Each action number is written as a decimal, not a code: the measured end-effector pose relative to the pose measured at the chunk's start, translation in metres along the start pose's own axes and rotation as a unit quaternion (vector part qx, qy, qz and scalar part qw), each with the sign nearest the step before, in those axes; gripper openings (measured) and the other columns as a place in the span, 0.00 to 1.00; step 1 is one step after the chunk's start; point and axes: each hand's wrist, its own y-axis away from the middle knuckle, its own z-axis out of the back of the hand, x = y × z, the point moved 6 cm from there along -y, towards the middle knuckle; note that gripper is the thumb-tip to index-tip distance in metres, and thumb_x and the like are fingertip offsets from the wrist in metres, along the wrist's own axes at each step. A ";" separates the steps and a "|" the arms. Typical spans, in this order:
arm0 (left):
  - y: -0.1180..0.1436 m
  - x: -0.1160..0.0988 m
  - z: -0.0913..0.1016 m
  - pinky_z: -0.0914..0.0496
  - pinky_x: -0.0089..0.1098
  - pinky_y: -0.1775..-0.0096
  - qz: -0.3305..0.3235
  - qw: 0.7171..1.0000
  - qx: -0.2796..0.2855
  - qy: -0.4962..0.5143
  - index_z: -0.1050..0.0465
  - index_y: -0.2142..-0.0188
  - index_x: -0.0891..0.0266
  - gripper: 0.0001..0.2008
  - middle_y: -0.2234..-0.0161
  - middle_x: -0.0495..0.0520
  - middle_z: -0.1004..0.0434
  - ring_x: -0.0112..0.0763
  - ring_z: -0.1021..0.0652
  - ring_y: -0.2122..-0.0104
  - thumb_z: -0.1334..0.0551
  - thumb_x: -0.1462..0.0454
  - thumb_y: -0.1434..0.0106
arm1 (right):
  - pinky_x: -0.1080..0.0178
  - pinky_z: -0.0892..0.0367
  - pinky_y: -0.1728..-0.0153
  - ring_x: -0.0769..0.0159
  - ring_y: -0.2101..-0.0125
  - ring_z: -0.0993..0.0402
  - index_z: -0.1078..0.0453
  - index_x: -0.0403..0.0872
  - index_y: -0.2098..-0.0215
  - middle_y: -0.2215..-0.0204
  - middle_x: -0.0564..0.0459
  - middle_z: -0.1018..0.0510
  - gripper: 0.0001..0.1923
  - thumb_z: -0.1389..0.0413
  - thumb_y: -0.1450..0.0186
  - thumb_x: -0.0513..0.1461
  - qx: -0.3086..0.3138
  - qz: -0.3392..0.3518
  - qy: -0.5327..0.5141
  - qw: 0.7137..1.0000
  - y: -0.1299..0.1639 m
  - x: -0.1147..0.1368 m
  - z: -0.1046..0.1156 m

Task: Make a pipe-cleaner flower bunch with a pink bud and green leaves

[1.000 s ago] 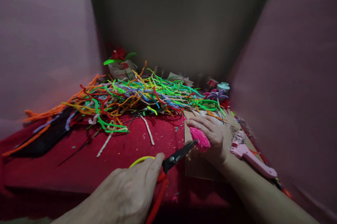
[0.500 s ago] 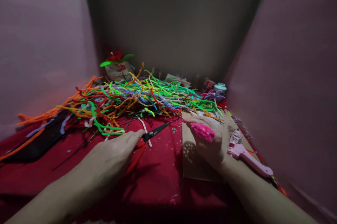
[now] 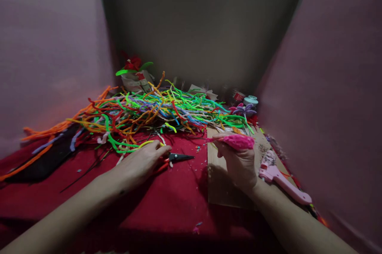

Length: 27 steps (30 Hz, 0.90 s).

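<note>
Just two hands (image 3: 140,162) (image 3: 238,164) — one scissors (image 3: 173,158), one pink fuzzy piece (image 3: 238,141)

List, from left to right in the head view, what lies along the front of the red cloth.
Left hand → black-bladed scissors with red handles → brown cardboard sheet → right hand holding fuzzy pink pipe-cleaner piece → pink plastic glue gun.

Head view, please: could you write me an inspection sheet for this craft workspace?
Surface: red cloth, with cardboard sheet at right.
Job's things: scissors lying on the cloth; pink fuzzy piece.
Clutter: pipe cleaner pile, pink glue gun, purple flower, scattered trimmings.
Grippers: left hand on the scissors' handles; right hand holds the pink fuzzy piece.
Cables: nothing seen.
Surroundings: pink walls, dark panel behind.
</note>
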 end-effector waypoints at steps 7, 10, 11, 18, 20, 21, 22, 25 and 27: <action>-0.025 -0.034 0.031 0.34 0.35 0.55 -0.017 0.998 -0.058 0.003 0.35 0.51 0.65 0.15 0.57 0.59 0.31 0.35 0.29 0.58 0.49 0.63 0.36 | 0.67 0.32 0.80 0.71 0.80 0.30 0.28 0.46 0.76 0.80 0.56 0.25 0.05 0.37 0.50 0.36 0.020 -0.229 -0.210 0.950 -0.002 -0.029 -0.010; -0.033 -0.076 0.040 0.33 0.32 0.56 -0.051 0.989 -0.108 0.084 0.37 0.53 0.66 0.13 0.58 0.57 0.29 0.32 0.28 0.58 0.48 0.63 0.35 | 0.67 0.33 0.81 0.70 0.80 0.30 0.28 0.45 0.75 0.79 0.55 0.25 0.05 0.37 0.50 0.36 0.047 -0.264 -0.234 0.935 0.002 -0.032 -0.017; -0.036 -0.088 0.038 0.32 0.31 0.57 -0.057 0.987 -0.108 0.099 0.37 0.54 0.66 0.12 0.59 0.56 0.29 0.32 0.28 0.59 0.47 0.62 0.36 | 0.68 0.34 0.81 0.70 0.80 0.30 0.28 0.45 0.75 0.79 0.55 0.25 0.04 0.37 0.49 0.36 0.056 -0.273 -0.242 0.929 0.004 -0.032 -0.019; -0.052 -0.106 0.015 0.33 0.32 0.69 -0.053 0.992 -0.111 -0.021 0.36 0.64 0.67 0.11 0.70 0.57 0.29 0.32 0.28 0.71 0.54 0.65 0.33 | 0.69 0.38 0.80 0.72 0.80 0.33 0.27 0.45 0.75 0.79 0.55 0.25 0.05 0.37 0.48 0.37 0.068 -0.292 -0.260 0.918 0.008 -0.035 -0.022; -0.053 -0.101 0.013 0.35 0.30 0.73 -0.055 0.991 -0.120 -0.019 0.35 0.67 0.66 0.11 0.73 0.55 0.30 0.30 0.29 0.75 0.53 0.65 0.34 | 0.68 0.39 0.79 0.72 0.80 0.33 0.27 0.45 0.74 0.78 0.54 0.25 0.04 0.38 0.47 0.38 0.069 -0.284 -0.252 0.922 0.008 -0.036 -0.021; -0.053 -0.098 0.014 0.36 0.29 0.73 -0.056 0.990 -0.130 0.000 0.35 0.68 0.65 0.10 0.74 0.53 0.31 0.29 0.30 0.76 0.53 0.66 0.34 | 0.68 0.39 0.78 0.72 0.80 0.34 0.27 0.45 0.73 0.77 0.54 0.25 0.04 0.38 0.46 0.38 0.071 -0.282 -0.251 0.923 0.008 -0.036 -0.021; -0.053 -0.096 0.015 0.38 0.28 0.74 -0.056 0.988 -0.140 0.031 0.36 0.70 0.65 0.10 0.75 0.52 0.32 0.27 0.32 0.77 0.52 0.66 0.35 | 0.68 0.40 0.77 0.73 0.79 0.34 0.27 0.45 0.73 0.76 0.55 0.25 0.04 0.38 0.45 0.38 0.075 -0.283 -0.251 0.923 0.009 -0.036 -0.022; -0.055 -0.088 0.017 0.40 0.25 0.74 -0.034 0.974 -0.156 0.162 0.36 0.73 0.64 0.09 0.78 0.48 0.33 0.23 0.34 0.79 0.49 0.67 0.36 | 0.68 0.42 0.76 0.74 0.78 0.37 0.27 0.46 0.72 0.77 0.57 0.28 0.03 0.40 0.43 0.38 0.092 -0.286 -0.253 0.920 0.010 -0.033 -0.024; -0.059 -0.084 0.017 0.40 0.25 0.73 -0.006 0.960 -0.142 0.240 0.34 0.73 0.64 0.09 0.78 0.47 0.33 0.22 0.34 0.78 0.48 0.66 0.37 | 0.68 0.43 0.75 0.74 0.78 0.39 0.28 0.46 0.73 0.78 0.58 0.30 0.04 0.42 0.41 0.38 0.112 -0.278 -0.240 0.923 0.010 -0.030 -0.025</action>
